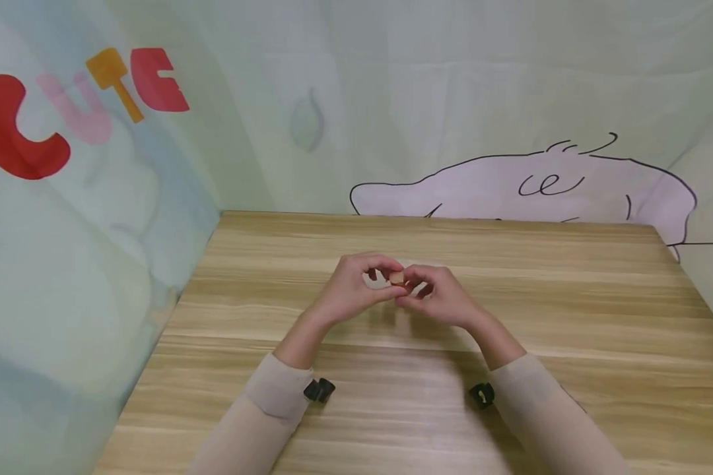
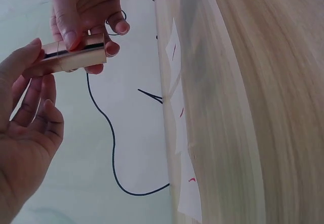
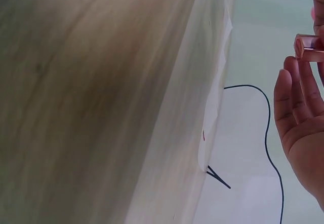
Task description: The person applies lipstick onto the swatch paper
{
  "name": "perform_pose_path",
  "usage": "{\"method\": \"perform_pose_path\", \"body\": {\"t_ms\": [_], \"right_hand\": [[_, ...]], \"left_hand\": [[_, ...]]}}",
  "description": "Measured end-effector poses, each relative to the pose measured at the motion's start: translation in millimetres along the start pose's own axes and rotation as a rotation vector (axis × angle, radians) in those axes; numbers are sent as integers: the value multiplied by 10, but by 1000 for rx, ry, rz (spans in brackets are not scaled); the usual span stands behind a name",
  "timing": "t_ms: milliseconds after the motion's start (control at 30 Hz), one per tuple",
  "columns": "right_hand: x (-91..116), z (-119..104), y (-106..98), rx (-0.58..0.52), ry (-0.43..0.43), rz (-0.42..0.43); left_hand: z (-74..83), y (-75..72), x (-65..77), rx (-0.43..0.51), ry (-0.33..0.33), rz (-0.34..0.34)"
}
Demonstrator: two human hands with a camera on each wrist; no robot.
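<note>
A shiny rose-gold lipstick tube [image 2: 83, 58], boxy with a seam across it, is held up over the table between both hands. My left hand [image 1: 353, 285] pinches one end between thumb and fingers. From the other side, my right hand [image 1: 442, 297] grips the opposite end, its thumb lying on top of the tube. In the head view the lipstick tube [image 1: 397, 278] shows only as a small piece amid the fingertips. The right wrist view catches one end of it at the right edge.
The wood-grain table [image 1: 392, 409] stretches beneath both hands. Behind it hangs a pale curtain [image 1: 392, 99] with a cartoon drawing and coloured letters. White paper pieces [image 2: 182, 112] with red marks line the table's far edge. Black wrist cameras [image 1: 319, 390] sit by the sleeves.
</note>
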State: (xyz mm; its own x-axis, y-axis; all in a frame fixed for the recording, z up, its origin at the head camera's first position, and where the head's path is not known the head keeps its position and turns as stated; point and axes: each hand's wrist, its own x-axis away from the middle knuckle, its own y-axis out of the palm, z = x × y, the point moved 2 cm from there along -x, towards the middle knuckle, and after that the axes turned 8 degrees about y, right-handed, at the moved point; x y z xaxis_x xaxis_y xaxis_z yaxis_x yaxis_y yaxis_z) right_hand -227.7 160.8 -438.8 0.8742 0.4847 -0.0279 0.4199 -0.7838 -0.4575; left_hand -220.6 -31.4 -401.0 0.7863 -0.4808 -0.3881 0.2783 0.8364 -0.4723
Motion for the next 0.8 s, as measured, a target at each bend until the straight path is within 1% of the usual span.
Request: {"method": "perform_pose_path", "body": {"t_ms": [167,400,633,800], "right_hand": [[19,-24,-64,23,-12,18],[78,14,-211,42,6,60],[157,118,-347,33,54,94],[236,223,-434,27,87,124]], "left_hand": [[-15,41,-62,-8,30,-11],[-47,169,-204,-24,49,-67],[-75,348,-381,-36,26,-119],[-100,502,-488,-22,44,-162]]}}
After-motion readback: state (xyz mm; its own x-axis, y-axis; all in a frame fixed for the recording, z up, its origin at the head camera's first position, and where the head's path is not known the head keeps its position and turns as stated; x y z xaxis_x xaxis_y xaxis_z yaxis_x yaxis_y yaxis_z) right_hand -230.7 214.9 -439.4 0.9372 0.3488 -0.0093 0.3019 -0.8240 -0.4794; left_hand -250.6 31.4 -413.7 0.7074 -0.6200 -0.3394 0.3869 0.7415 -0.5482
